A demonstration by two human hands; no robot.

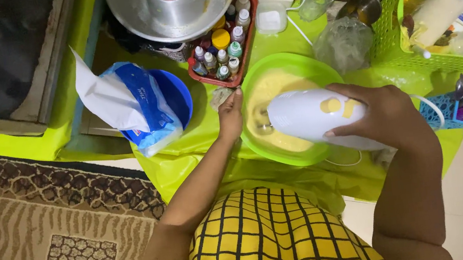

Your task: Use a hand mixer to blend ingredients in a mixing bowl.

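Over the bowl: my right hand (pixel 387 112) grips the white hand mixer (pixel 313 116), beaters in yellow batter (pixel 274 88).
Left hand (pixel 231 112): I curl it around the green bowl (pixel 294 62) rim.
Crowding it: red tray of bottles (pixel 223 47), blue flour bag (pixel 138 103), green basket (pixel 410 35).

Yellow garment w/ black grid check, bare arms, no sleeves visible, short nails
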